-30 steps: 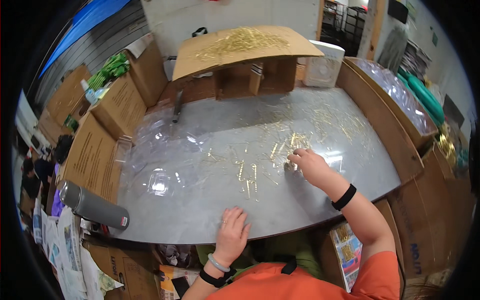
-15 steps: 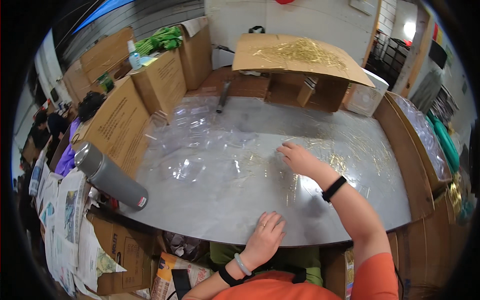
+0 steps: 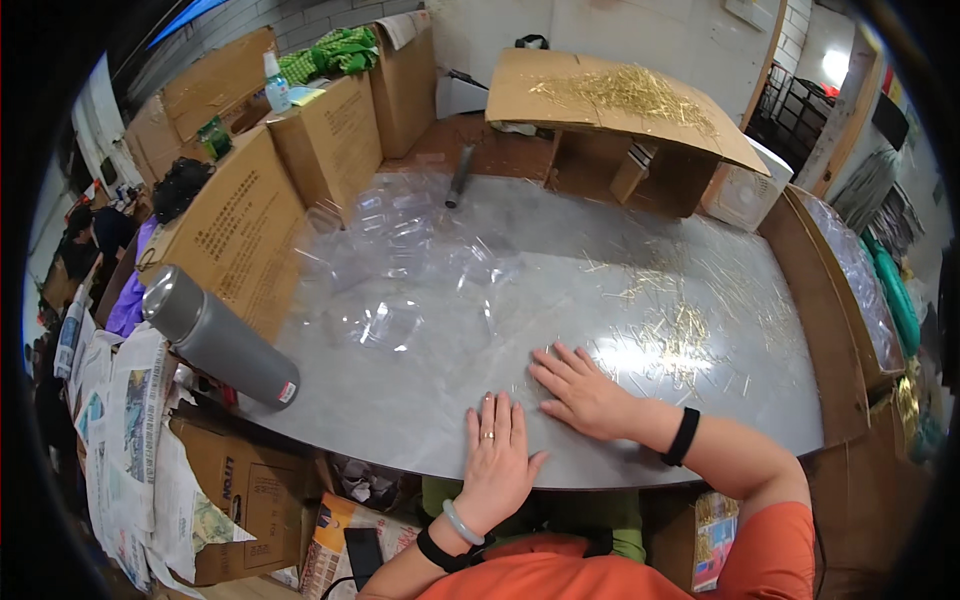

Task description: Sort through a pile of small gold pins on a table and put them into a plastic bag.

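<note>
My left hand (image 3: 496, 450) lies flat near the front edge of the grey tabletop (image 3: 400, 415), fingers stretched out and pointing away from me. Just to its right, my right hand (image 3: 580, 393) rests palm down with its fingers spread, pointing to the left. Neither hand holds anything. Thin gold strands (image 3: 675, 335) are scattered over the right half of the table, beyond my right hand. Several clear plastic pieces (image 3: 390, 240) lie heaped at the far left, and a nearer clear piece (image 3: 385, 325) sits apart from them.
A grey flask (image 3: 220, 340) stands at the left edge. Cardboard boxes (image 3: 225, 240) wall the left side. At the back, a cardboard sheet (image 3: 520, 90) bearing a pile of gold strands (image 3: 640, 97) covers an open box (image 3: 680, 185). A dark tube (image 3: 460, 175) lies nearby.
My right hand has drawn nearer and flattened, and gold strands from the middle now lie farther right. My left hand has shifted slightly left and its fingers have straightened.
</note>
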A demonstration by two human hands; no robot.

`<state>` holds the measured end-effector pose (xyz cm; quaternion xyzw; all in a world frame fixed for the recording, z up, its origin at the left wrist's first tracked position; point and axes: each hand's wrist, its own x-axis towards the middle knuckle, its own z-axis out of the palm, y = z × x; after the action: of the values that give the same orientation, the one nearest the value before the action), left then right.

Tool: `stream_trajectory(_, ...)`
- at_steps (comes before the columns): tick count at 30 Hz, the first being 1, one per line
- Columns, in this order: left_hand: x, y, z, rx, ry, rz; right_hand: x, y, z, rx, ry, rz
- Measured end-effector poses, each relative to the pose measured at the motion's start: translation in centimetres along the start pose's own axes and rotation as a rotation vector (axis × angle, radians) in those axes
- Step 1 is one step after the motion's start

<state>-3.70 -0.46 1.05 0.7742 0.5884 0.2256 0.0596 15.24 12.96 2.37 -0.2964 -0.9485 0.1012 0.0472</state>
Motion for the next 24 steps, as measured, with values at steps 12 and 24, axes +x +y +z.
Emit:
stream_trajectory(12,0.5,3.9,2.4,0.082,-0.088,0.155,-8.3,1.3,-1.5,0.087,0.100,0.169)
stream_trajectory(24,0.3,4.0,2.3,0.068,-0.112,0.163,-20.7,-2.5,-1.7,-0.032,0.233,0.347)
